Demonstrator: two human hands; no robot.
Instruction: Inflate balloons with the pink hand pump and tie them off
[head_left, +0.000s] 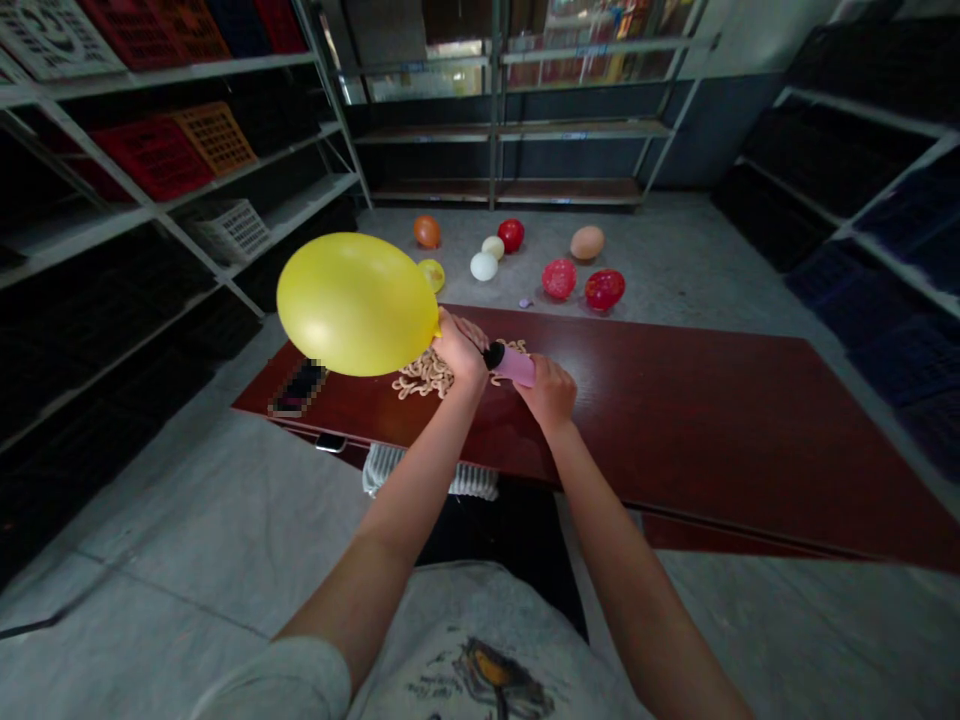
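A large inflated yellow balloon (356, 303) extends to the left from my left hand (460, 345), whose fingers are closed around its neck. To the right, my right hand (551, 392) grips a pink hand pump (516, 367) with a black end. That black end points toward my left hand; whether its nozzle sits inside the balloon's neck is hidden by my fingers. Beneath both hands, a pile of uninflated beige balloons (426, 376) lies on the dark red table (675, 400).
A pixelated phone-like object (300, 388) lies at the table's left end. Beyond the table, several inflated balloons rest on the floor, among them a white one (484, 266) and a red one (604, 290). Shelves with crates (154, 155) stand left; a metal rack (570, 130) stands behind.
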